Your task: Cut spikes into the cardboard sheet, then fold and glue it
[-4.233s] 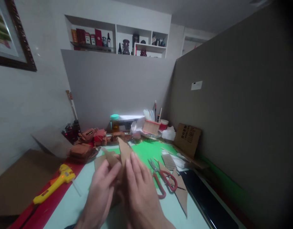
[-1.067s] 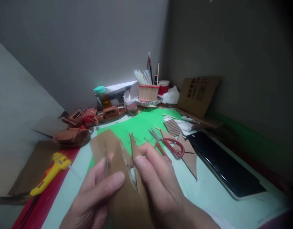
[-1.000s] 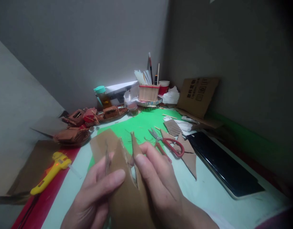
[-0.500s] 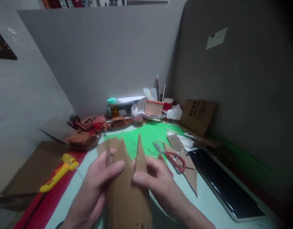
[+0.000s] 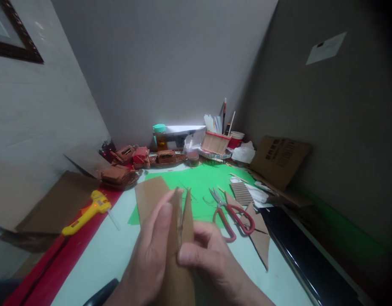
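A folded brown cardboard piece (image 5: 178, 278) with pointed flaps at its far end is held upright between both hands at the near middle. My left hand (image 5: 148, 250) is closed around its left side, with the thumb lying along a flap. My right hand (image 5: 211, 259) pinches the right side, its thumb at the base of the slit between two points. Just beyond the right hand, red-handled scissors (image 5: 229, 212) lie with blades apart. Behind the left hand rests a flat cardboard sheet (image 5: 149, 193).
A yellow glue gun (image 5: 90, 212) lies at left on a red strip. Cardboard scraps (image 5: 259, 238) and a black glossy device (image 5: 298, 246) lie at right. Brown model boats (image 5: 167, 158), a bottle (image 5: 160, 138) and a wooden box of sticks (image 5: 215, 142) line the back. Green paper (image 5: 196, 174) covers the middle.
The cardboard piece has turned and its flaps are pressed closer together. My left hand has moved right and its fingers straightened upward. The camera view has shifted left.
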Demonstrator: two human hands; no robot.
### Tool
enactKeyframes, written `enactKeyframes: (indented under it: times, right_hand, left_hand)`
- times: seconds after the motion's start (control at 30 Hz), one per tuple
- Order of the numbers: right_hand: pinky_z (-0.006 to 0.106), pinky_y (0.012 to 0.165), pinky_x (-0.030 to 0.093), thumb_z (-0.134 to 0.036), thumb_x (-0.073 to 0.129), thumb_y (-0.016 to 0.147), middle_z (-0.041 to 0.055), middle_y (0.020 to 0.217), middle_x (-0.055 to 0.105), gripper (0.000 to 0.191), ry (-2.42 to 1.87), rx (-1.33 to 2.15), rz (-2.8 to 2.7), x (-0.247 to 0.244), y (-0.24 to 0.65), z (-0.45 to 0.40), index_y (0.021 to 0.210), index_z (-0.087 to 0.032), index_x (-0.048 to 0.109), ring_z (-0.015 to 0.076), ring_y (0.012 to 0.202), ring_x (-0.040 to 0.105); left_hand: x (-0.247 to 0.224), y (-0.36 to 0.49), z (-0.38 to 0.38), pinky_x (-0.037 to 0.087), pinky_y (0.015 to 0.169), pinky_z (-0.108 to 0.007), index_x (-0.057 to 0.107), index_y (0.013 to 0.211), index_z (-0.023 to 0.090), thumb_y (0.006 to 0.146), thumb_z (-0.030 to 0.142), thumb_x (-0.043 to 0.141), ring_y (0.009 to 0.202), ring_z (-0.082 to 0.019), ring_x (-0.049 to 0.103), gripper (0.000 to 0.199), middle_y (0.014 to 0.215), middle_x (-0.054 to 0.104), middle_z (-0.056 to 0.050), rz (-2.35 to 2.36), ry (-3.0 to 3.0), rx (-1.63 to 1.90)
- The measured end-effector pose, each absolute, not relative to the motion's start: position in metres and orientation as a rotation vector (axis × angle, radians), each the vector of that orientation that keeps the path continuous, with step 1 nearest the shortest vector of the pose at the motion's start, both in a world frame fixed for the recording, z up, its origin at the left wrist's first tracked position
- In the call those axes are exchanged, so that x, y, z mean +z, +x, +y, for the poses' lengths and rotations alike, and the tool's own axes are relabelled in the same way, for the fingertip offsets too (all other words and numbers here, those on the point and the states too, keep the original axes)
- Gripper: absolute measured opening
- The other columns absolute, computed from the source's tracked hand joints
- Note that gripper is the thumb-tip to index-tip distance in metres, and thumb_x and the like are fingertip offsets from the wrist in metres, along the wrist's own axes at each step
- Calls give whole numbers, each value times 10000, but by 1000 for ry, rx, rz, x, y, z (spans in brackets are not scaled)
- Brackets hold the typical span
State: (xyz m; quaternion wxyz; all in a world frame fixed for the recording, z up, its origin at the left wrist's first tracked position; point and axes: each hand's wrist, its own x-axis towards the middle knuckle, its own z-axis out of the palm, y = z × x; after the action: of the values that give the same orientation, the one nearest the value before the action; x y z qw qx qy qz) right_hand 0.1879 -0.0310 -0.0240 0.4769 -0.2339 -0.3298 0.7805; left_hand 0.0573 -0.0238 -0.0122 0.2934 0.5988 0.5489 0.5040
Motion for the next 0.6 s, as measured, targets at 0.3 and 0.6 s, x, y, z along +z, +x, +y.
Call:
enactKeyframes:
  times: [0.3,0.6]
  right_hand:
    - [287,753,498,-440,758,787,53,883,709,350,-825,1540,-1096,-22,185,-36,970,-145,718,215,863,636]
    - [316,842,548,-413,502,1006,66,934,734,276,-1084,866,-1526,-36,198,-57,1069,-267,728,240,933,668]
  left_hand:
    - [-8,55,-3,281,1178,-499,535,1365,267,930,634,395,1392,-281,443,586,1479,555,-62,1369,1475,1133]
    - [-1,53,-12,306,1124,-335,519,1376,447,981,510,422,1305,-183,493,411,1428,558,59,1417,1705,1237]
